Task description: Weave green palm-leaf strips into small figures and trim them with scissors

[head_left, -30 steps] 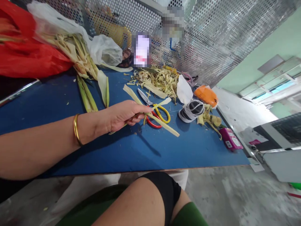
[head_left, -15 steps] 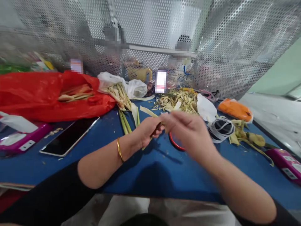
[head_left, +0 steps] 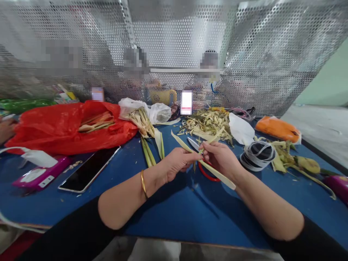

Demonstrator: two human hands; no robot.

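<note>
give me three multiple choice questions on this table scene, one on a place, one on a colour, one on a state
1. Where does the phone lie?
A. in front of the red bag
B. on the leaf scraps
C. beside the orange pouch

2. What colour is the table top?
A. green
B. blue
C. white

3. How is the leaf strip held?
A. by the left hand alone
B. by neither hand
C. between the left hand and right hand

Answers:
1 A, its dark screen sits on the table just before the red bag.
2 B, bare blue surface shows around both arms.
3 C, fingers of both hands pinch the strip above the table.
</note>
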